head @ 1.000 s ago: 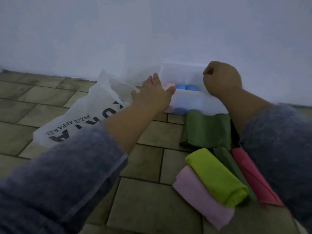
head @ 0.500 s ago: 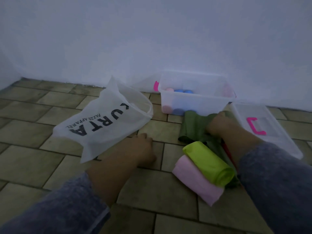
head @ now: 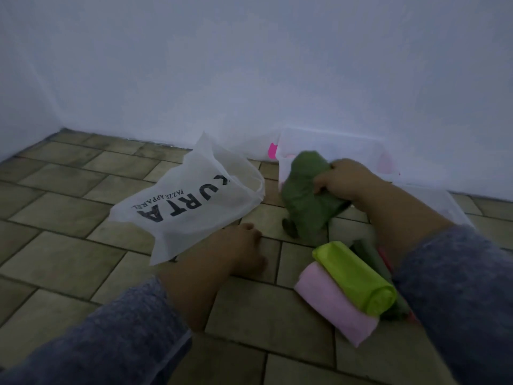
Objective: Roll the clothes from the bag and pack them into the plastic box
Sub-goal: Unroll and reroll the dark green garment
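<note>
My right hand (head: 347, 180) grips a dark green garment (head: 306, 195) and holds it bunched up just above the floor, in front of the clear plastic box (head: 333, 145) by the wall. The garment hides most of the box's inside. My left hand (head: 245, 247) rests on the tiled floor below the white bag (head: 191, 201) printed "KURTA", which lies flat with its mouth toward the box. A lime green roll (head: 356, 277) lies on a pink roll (head: 333, 301) at the lower right.
The box's clear lid (head: 433, 201) lies on the floor right of the box, partly behind my right arm. More dark green and red cloth (head: 370, 255) shows under my right forearm. A white wall and corner close the space behind; brown floor tiles (head: 55, 190) stretch left.
My right hand took hold of the dark green garment and lifted it off the floor toward the box. My left hand stayed on the tiles. The camera tilted up.
</note>
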